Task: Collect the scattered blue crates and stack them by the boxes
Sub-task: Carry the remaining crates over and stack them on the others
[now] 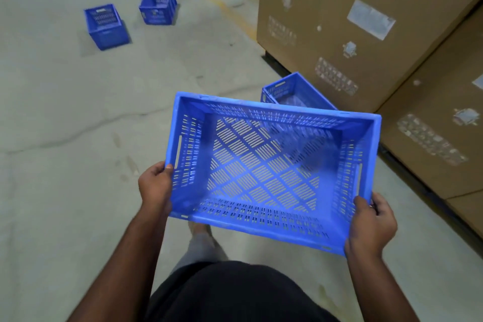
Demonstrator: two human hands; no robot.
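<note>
A grey concrete floor (65, 117) carries a faded yellow painted line (222, 2) running away.

The left hand (154, 185) and right hand (371, 225) grip the short ends of an empty blue crate (264, 172), carried open side up above the concrete floor (65, 138). A second crate (295, 93) sits just beside the cardboard boxes (339, 21). Two further crates (105, 26) (158, 5) stand well apart on the floor.
</note>
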